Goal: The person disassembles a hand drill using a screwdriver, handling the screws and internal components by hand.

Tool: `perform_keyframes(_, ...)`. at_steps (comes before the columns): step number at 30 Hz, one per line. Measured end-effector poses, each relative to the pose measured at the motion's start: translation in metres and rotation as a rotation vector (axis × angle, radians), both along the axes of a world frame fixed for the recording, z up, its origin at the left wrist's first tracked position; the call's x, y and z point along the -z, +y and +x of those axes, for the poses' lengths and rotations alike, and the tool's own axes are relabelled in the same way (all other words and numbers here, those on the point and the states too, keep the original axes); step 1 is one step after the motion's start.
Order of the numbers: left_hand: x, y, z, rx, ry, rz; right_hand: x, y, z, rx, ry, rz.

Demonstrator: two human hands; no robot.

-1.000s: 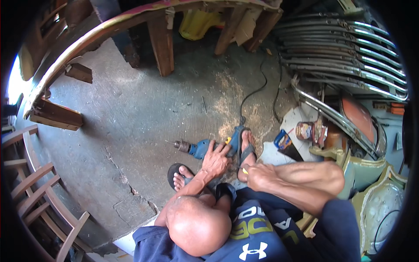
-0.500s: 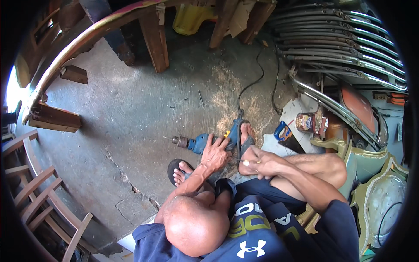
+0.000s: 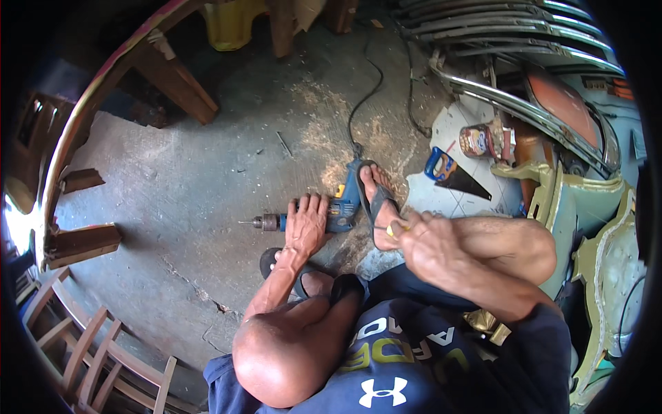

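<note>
A blue corded drill (image 3: 339,217) lies on its side on the concrete floor, its bit pointing left. My left hand (image 3: 305,224) lies across the drill's body, fingers curled over it. My right hand (image 3: 433,247) is closed on a thin yellow-handled tool (image 3: 396,230), its far part unclear, just above my sandalled right foot (image 3: 372,183). A handsaw (image 3: 460,183) with a blue handle rests on a pale board beside that foot.
A curved wooden frame (image 3: 77,123) with stubby legs arches over the upper left. Wooden chair parts (image 3: 127,366) lie lower left. At the right are stacked chrome tubes (image 3: 496,45), a can (image 3: 476,141), an orange seat (image 3: 560,110) and pale green carved furniture (image 3: 587,200).
The view has shifted and tilted. My left hand sits farther toward the chuck end of the drill, fingers straighter across it. My right hand has shifted slightly, still holding the yellow-handled tool.
</note>
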State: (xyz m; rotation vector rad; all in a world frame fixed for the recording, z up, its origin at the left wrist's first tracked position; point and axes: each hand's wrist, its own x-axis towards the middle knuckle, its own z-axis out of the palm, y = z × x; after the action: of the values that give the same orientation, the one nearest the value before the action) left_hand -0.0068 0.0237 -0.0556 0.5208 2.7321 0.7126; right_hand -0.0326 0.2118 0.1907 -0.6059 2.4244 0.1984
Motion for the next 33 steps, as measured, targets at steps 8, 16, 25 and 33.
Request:
perform_keyframes(8, 0.002, 0.0, 0.0, 0.001, 0.037, -0.025, -0.021, 0.024, 0.023, 0.438, -0.067, -0.118)
perform_keyframes(16, 0.004, 0.003, -0.001, 0.014, 0.04, -0.016, 0.058, 0.034, 0.071, 0.558, -0.021, -0.26)
perform_keyframes(25, 0.003, 0.003, -0.003, -0.001, -0.02, 0.001, 0.082, 0.03, 0.039, 0.354, -0.092, -0.144)
perform_keyframes(33, 0.008, -0.009, 0.007, -0.067, 0.18, 0.005, -0.012, -0.015, -0.061, 1.579, -1.155, -0.599)
